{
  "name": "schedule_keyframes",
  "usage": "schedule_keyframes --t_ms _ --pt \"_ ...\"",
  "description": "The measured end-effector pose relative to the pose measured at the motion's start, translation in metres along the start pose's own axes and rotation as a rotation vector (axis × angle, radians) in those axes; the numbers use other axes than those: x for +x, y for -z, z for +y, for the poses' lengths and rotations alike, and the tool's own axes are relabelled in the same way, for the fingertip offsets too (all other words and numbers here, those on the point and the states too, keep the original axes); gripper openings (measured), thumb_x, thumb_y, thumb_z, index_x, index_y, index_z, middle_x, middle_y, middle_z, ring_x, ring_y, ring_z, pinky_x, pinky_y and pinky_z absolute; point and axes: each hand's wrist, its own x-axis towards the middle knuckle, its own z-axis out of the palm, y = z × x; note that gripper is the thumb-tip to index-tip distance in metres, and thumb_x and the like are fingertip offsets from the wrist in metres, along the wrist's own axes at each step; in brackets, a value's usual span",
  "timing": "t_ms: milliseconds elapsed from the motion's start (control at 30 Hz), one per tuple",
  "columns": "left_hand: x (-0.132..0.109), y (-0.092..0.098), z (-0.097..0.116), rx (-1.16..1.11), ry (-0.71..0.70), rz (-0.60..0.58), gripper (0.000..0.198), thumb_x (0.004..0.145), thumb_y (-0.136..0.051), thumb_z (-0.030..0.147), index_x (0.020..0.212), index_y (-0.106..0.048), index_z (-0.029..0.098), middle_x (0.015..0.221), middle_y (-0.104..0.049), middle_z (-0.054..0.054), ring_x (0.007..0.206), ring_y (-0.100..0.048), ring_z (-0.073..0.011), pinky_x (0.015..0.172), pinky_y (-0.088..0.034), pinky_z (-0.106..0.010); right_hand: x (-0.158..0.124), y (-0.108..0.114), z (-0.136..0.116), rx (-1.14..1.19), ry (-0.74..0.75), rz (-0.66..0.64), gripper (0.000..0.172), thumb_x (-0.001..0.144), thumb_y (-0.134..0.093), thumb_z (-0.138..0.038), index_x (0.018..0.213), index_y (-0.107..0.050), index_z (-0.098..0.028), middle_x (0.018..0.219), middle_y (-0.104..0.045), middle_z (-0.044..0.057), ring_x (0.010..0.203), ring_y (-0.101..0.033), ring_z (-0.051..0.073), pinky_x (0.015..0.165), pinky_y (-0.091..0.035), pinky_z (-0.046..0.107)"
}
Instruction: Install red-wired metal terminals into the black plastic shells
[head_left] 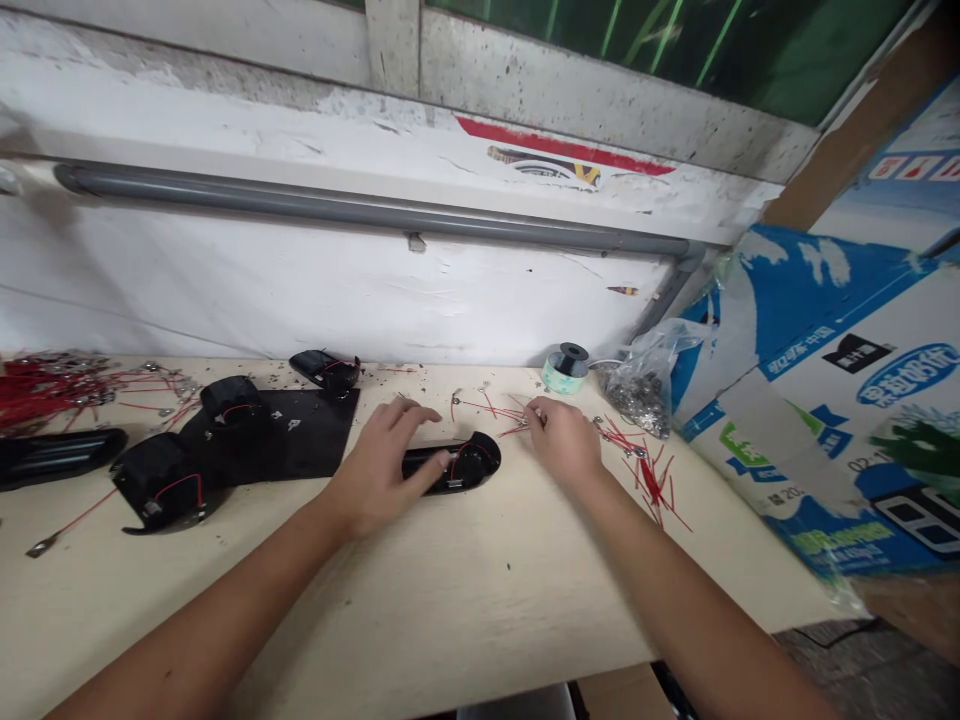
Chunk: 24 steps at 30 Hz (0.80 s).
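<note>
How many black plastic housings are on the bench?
5 black housings: one under the left hand; one at far left; two at the left end of the black sheet; one behind it near the wall. Others may be hidden.

The pale counter (465, 620) carries black housings (480, 462), a black sheet (300, 435), loose red wires (652, 485), a small spool (566, 368) and a bag of metal parts (645, 385).

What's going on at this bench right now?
A person works bare-handed at a pale worktable. The left hand lies with open fingers on a black oblong housing that has a red wire in it. The right hand is down among loose red wires with metal ends; whether it grips one is unclear. More black housings lie to the left, and a bag of metal parts to the right.
</note>
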Motion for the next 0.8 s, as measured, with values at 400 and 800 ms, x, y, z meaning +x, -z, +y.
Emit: schedule_keyframes --t_ms 400,800 --pt "-0.001 0.000 0.002 0.070 -0.301 -0.293 0.053 0.077 -0.047 -0.003 0.111 -0.070 0.031 0.134 -0.064 0.002 0.134 -0.045 -0.0280 0.111 -0.016 -0.052 -0.008 -0.011 -0.016 0.870 0.149 0.158 0.020 0.091 -0.063 -0.035 0.097 -0.074 -0.020 0.099 -0.076 0.006 0.094 -0.069 0.023 0.084 -0.052 0.033" --pt "-0.002 -0.001 0.005 -0.342 -0.172 -0.040 0.041 0.075 -0.035 -0.006 0.078 -0.066 0.020 0.103 -0.068 -0.006 0.103 -0.062 -0.0199 0.089 -0.048 -0.037 -0.043 -0.001 -0.048 0.750 0.591 0.240 0.038 0.094 -0.055 -0.011 0.128 -0.064 -0.025 0.123 -0.070 0.001 0.107 -0.069 0.019 0.093 -0.056 0.032"
